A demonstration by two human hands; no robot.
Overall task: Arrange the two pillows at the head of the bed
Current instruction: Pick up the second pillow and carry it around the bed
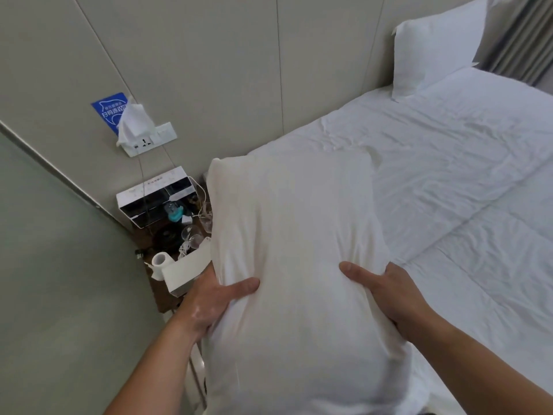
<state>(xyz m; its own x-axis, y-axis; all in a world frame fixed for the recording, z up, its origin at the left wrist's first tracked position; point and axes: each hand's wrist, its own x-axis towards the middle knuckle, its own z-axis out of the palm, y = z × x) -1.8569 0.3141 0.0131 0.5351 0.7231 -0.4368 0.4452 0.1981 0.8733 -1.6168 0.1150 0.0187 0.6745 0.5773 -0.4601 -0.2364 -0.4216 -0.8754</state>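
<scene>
The near pillow (293,265) was held in the air between both hands, its long axis running away from the person, toward the wall panel (209,70) at the head of the bed (449,175). The left hand (209,298) gripped its left edge and the right hand (386,292) its right edge; each thumb was pressed onto the top face, and the other fingers were hidden under the fabric, so both hands were closed on the pillow. The two hands were at about the same height and about equally near to the empty place.

That empty place lay ahead and a little to the right — the near corner of the mattress against the wall, just beyond the far end of the pillow. The second pillow (434,46) already leaned upright against the wall at the far side of the bed, well apart from the one in the hands. In my judgement the held pillow must travel forward and be turned, so that its long axis lies along the wall like the other one.

To the left, just beside the pillow's left edge, stood the bedside bench (167,298), crowded with a white box (155,199), glasses (191,235), cables and a paper roll (161,260). A swing to the left could knock these — the way to the right over the sheet was free.
</scene>
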